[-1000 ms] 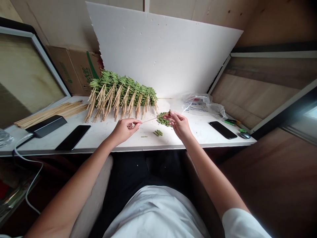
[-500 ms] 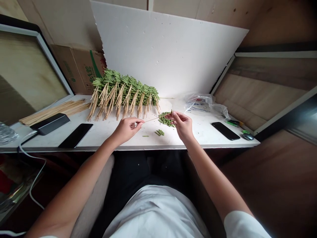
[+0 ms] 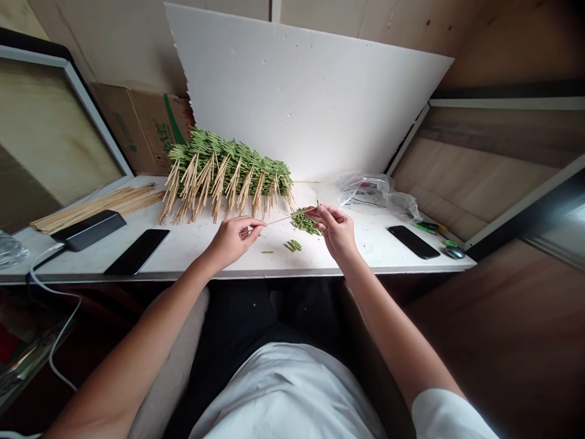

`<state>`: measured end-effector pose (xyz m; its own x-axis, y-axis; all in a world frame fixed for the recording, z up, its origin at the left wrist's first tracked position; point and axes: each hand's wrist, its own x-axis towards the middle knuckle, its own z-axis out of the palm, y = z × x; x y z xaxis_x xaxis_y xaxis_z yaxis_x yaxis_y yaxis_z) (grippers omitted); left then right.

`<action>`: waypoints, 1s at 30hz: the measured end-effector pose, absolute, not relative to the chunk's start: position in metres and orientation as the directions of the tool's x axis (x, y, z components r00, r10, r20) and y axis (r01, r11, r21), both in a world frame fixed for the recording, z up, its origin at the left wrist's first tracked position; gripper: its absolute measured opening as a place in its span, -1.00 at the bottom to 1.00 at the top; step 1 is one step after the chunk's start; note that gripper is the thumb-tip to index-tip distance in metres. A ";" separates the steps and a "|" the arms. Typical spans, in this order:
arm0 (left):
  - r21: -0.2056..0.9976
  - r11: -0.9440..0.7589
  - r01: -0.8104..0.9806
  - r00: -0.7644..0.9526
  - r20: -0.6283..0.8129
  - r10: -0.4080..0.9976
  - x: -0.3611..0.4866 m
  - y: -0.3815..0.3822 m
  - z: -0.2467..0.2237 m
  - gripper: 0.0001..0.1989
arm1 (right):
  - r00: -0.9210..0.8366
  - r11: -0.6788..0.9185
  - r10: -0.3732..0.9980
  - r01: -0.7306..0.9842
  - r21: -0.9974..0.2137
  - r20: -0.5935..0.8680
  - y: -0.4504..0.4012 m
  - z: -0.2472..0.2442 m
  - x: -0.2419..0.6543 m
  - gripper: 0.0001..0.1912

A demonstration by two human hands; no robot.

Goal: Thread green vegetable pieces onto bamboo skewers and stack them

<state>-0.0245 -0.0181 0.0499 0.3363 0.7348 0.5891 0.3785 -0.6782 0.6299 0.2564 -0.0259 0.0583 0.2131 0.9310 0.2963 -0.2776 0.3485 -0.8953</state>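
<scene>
My left hand point(image 3: 235, 241) pinches one end of a thin wooden skewer point(image 3: 280, 220) above the table. The skewer slants up to my right hand point(image 3: 337, 230), whose thumb and fingers are closed on a short green bean piece point(image 3: 318, 203) at its far end. Under and beside my right hand lies a loose pile of cut green bean pieces point(image 3: 301, 222). Nearer me are a small row of bean pieces point(image 3: 293, 245) and a single piece point(image 3: 267, 252). Behind my left hand, many filled skewers are stacked, their green beans point(image 3: 237, 155) toward the back and bare sticks toward me.
Bare skewers point(image 3: 95, 207) lie at the left beside a black box-shaped device point(image 3: 89, 230) and a black phone point(image 3: 138, 252). Another phone point(image 3: 414, 242), a plastic bag point(image 3: 379, 190) and a mouse point(image 3: 454, 250) are at the right. A white foam board point(image 3: 320, 97) stands behind.
The view has shifted very slightly. Both hands keep nearly the same pose, with the skewer still held between them.
</scene>
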 end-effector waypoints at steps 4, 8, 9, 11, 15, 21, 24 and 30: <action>0.580 -0.700 0.418 0.345 0.611 0.712 -0.025 -0.020 0.053 -0.73 | 0.194 0.359 0.928 -0.248 -0.900 0.317 -0.027 0.056 0.257 -0.60; 0.596 -0.693 0.406 0.339 0.606 0.720 -0.023 -0.022 0.053 -0.72 | 0.163 0.379 0.923 -0.241 -0.893 0.348 -0.029 0.053 0.253 -0.64; 0.610 -0.689 0.392 0.341 0.599 0.724 -0.022 -0.022 0.053 -0.72 | 0.152 0.382 0.922 -0.232 -0.894 0.355 -0.030 0.052 0.251 -0.66; 0.634 -0.681 0.366 0.349 0.585 0.732 -0.020 -0.024 0.053 -0.72 | 0.124 0.379 0.925 -0.207 -0.902 0.360 -0.035 0.051 0.243 -0.67; 0.655 -0.672 0.347 0.341 0.579 0.741 -0.016 -0.029 0.056 -0.71 | 0.080 0.358 0.934 -0.184 -0.915 0.349 -0.043 0.051 0.229 -0.64; 0.684 -0.661 0.309 0.321 0.580 0.749 -0.016 -0.028 0.056 -0.68 | 0.074 0.339 0.941 -0.246 -0.908 0.331 -0.042 0.051 0.228 -0.60; 0.697 -0.652 0.299 0.328 0.566 0.756 -0.017 -0.025 0.053 -0.67 | 0.081 0.317 0.949 -0.256 -0.913 0.306 -0.040 0.049 0.230 -0.60; 0.705 -0.643 0.299 0.327 0.557 0.763 -0.017 -0.025 0.052 -0.65 | 0.072 0.286 0.958 -0.258 -0.923 0.277 -0.038 0.049 0.232 -0.58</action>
<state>-0.0167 -0.0250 0.0516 0.3272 0.7630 0.5575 0.2988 -0.6433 0.7049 0.2320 -0.0383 0.0493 0.0721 0.9582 0.2769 -0.2581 0.2861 -0.9228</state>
